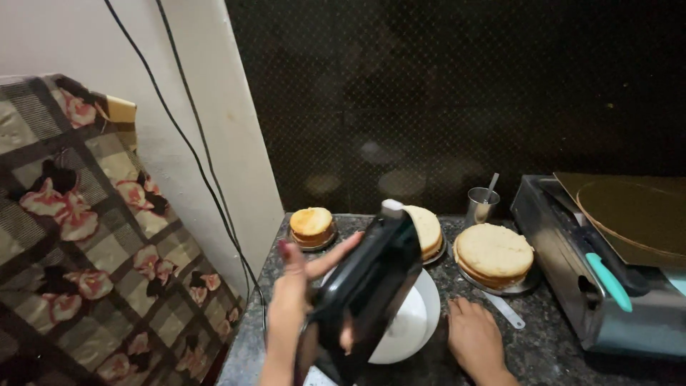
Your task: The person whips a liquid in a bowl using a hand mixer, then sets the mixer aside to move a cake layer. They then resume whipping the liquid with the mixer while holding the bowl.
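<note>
No packages, labels, signs or screens show anywhere in the view, neither on the counter nor on the wall behind it.

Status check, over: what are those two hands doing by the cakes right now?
Left hand gripping black hand mixer, tilted over white bowl. Right hand flat on granite counter, empty. Three sponge cakes behind, apart from the bowl.
</note>
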